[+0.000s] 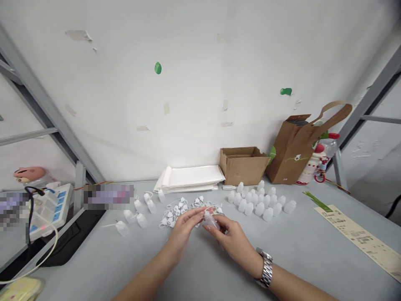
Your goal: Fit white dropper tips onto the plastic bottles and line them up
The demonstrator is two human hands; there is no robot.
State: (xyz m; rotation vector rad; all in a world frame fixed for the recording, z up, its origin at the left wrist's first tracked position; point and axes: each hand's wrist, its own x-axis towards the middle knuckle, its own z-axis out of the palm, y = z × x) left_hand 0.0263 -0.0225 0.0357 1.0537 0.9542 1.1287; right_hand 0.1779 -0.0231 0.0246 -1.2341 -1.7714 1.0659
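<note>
My right hand [234, 237] is closed around a small translucent plastic bottle [211, 221], which is tilted with its top toward the left. At its neck, the fingers of my left hand [184, 228] pinch a white cap [206, 213]; whether the cap is fully seated I cannot tell. Just beyond my hands lies a pile of white caps with thin loops [175, 211], partly hidden by my fingers. To the left stand and lie several bottles with caps and loops [142, 220]. On the right is a cluster of frosted white bottles [259, 205].
Against the wall are a stack of white envelopes [194, 176], an open cardboard box [246, 169] and a brown paper bag [286, 150]. A long printed paper strip [360, 238] lies at the right. A power strip [54, 207] with cables and a black mat [73, 238] occupy the left.
</note>
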